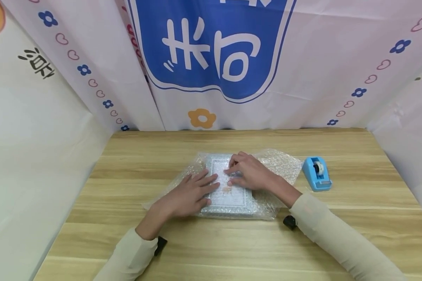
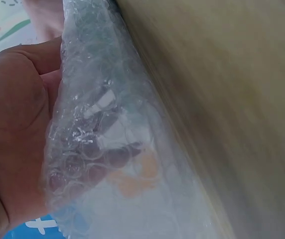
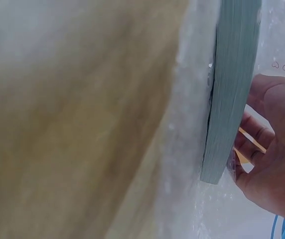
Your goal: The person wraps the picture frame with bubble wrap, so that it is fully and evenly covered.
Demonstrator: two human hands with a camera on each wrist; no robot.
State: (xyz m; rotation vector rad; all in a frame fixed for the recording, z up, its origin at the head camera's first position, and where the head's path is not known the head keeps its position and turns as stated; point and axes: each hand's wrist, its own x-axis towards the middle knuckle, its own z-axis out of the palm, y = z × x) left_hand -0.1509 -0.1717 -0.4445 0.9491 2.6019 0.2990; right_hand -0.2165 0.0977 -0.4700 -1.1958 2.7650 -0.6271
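A flat, pale rectangular item with a printed border (image 1: 228, 201), which looks like a book, lies on a sheet of bubble wrap (image 1: 281, 164). Clear wrap covers the left part of its cover. My left hand (image 1: 190, 195) rests on that covered side with fingers spread. Bubble wrap (image 2: 97, 124) hides its fingertips in the left wrist view. The right hand (image 1: 251, 171) touches the cover with thumb and forefinger apart, the other fingers bent. In the right wrist view the item's thick grey-green edge (image 3: 232, 89) shows beside the right hand (image 3: 277, 144).
A blue tape dispenser (image 1: 317, 173) with a roll in it stands right of the wrap. The wooden table (image 1: 144, 156) meets a printed cloth backdrop (image 1: 285, 109) at the back, with white cloth walls at both sides.
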